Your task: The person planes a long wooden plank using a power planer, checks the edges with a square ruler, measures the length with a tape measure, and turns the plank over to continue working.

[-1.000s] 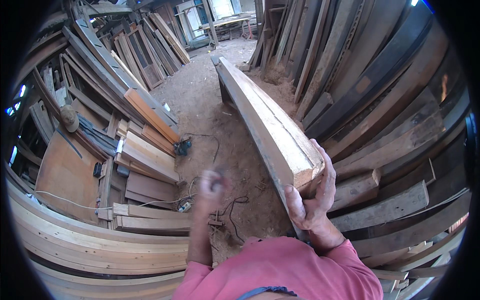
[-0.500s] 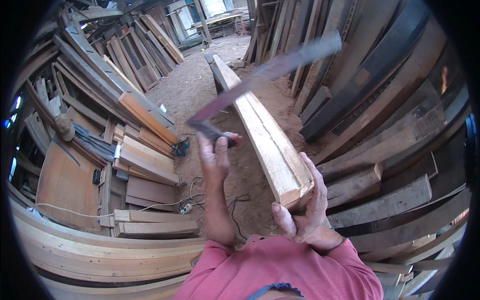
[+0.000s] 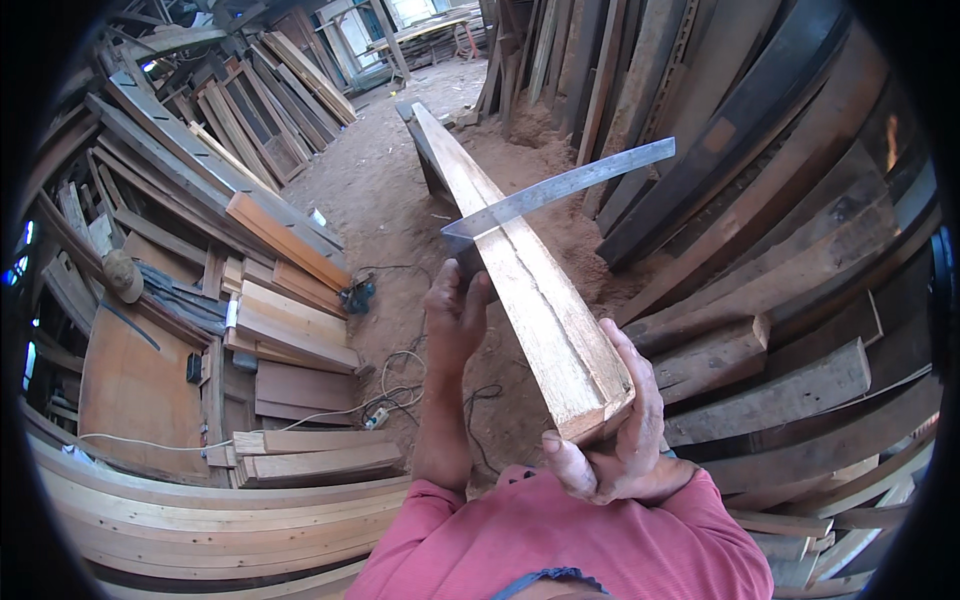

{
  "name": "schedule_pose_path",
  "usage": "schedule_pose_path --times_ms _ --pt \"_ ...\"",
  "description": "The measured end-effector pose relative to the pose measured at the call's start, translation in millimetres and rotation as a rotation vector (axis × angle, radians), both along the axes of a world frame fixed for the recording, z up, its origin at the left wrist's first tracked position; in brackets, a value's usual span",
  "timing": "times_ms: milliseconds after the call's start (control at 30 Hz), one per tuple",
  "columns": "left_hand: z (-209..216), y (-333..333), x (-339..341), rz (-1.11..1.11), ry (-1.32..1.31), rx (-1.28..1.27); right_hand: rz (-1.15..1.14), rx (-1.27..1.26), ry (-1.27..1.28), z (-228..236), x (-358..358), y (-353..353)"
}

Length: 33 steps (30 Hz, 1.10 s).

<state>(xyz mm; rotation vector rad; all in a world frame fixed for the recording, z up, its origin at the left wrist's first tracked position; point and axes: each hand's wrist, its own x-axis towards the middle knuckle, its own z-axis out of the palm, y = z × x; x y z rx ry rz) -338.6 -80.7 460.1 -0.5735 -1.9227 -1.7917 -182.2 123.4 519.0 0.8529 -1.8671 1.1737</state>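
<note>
A long pale wooden beam (image 3: 548, 318) runs away from me, its sawn end close to my chest. Around that near end my right hand (image 3: 632, 445) is closed, thumb at the lower left corner and fingers along the right side. My left hand (image 3: 458, 308) grips the dark stock of a try square (image 3: 585, 180), left of the beam. The square's long metal blade crosses the beam's upper face and sticks out well past its right edge. A lengthwise crack or groove shows in that face. The left fingers are partly hidden behind the stock.
Tall planks (image 3: 735, 150) lean along the right, with thick timbers (image 3: 770, 400) lower down. Stacked boards (image 3: 290, 320) stand at the left. A pale cable (image 3: 330, 411) trails over the dirt floor near a bluish power tool (image 3: 358, 295). Long planks (image 3: 200, 517) lie at the lower left.
My left hand has moved right, bringing the try square from a blurred, raised tilt to lie across the beam. My right hand keeps its hold on the beam's near end.
</note>
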Motion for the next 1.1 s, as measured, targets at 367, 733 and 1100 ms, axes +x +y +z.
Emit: schedule_pose_path --times_ms 367,733,1100 --pt "-30 13 -3 0.052 -0.086 0.146 0.012 -0.152 -0.221 -13 5 5" --pt "-139 -128 57 0.365 -0.161 0.425 -0.361 0.029 -0.945 -133 77 37" --pt "-300 97 92 0.183 -1.1 -0.528 -0.542 0.484 -1.423 -367 77 55"
